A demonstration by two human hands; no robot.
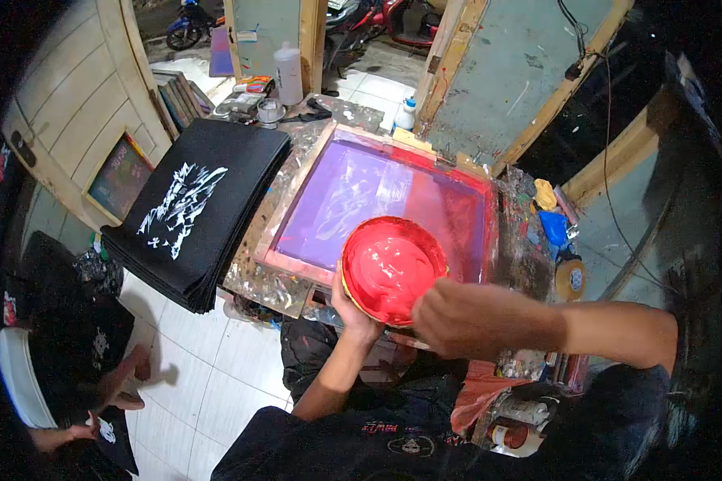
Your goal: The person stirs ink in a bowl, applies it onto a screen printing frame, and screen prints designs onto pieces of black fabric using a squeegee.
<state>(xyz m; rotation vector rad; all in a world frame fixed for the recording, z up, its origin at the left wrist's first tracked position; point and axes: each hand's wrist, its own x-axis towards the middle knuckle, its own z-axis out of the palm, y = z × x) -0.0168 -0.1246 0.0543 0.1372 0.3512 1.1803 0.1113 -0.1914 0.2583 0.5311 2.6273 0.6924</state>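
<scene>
The left hand (354, 314) held the bowl (350, 260) of red paint (391, 268), best kept steady; whether the right hand (483, 319) gripped anything was hidden.

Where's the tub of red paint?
The tub is mid-picture in the head view, held in the left hand, with the right hand by its rim.

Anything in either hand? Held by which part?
Left hand: tub of red liquid, by its outer left side. Right hand: blurred near the tub's edge, can't tell if it holds anything.
</scene>
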